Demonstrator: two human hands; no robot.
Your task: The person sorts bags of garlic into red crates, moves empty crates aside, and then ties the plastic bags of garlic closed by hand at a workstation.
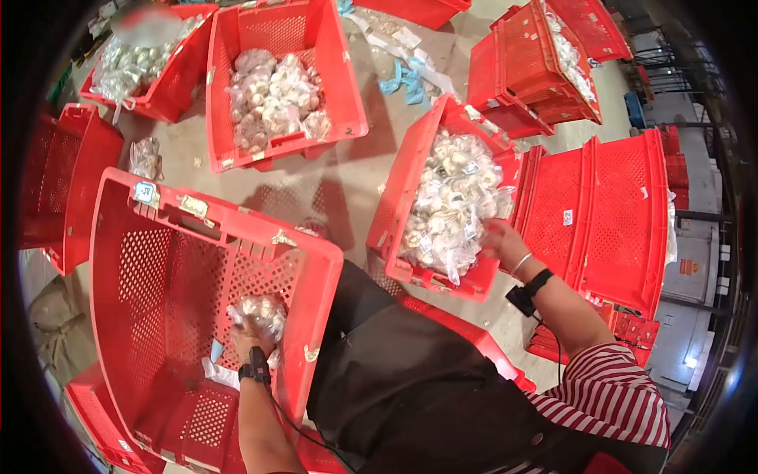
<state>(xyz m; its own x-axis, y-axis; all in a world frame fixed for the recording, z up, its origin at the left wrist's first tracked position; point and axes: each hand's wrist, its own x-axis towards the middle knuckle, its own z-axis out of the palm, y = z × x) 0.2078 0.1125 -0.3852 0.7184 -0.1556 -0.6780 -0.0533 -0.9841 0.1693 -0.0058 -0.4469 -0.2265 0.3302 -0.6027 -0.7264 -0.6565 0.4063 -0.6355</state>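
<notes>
My left hand (pixel 249 338) is down inside the big empty crate (pixel 150 261) on my left, fingers closed around a clear bag of garlic (pixel 259 313); the bag hides most of my fingers, so I see little more than the back of the hand and the black band on my wrist. My right hand (pixel 502 239) reaches into the full crate (pixel 396 197) in front of me, resting on the heap of bags (pixel 452 201) there. Its fingertips are buried among the plastic, so I cannot tell whether it grips a bag or only touches them.

The lens bends everything, and a dark ring cuts off the corners. The crates are rigid red plastic with perforated, grid-like walls and floors; the one by my left hand is tilted towards me, its near end lost under my arm. A stack of empty crates (pixel 624 213) stands on edge to the right, partly out of view. Further off, another crate (pixel 276 79) holds more lumpy, crinkled bags, pale bulbs showing through shiny film. The top-left crate (pixel 170 71) is partly blurred. My dark apron (pixel 410 379) covers the floor below, and small white labels on the bags are too tiny to read
</notes>
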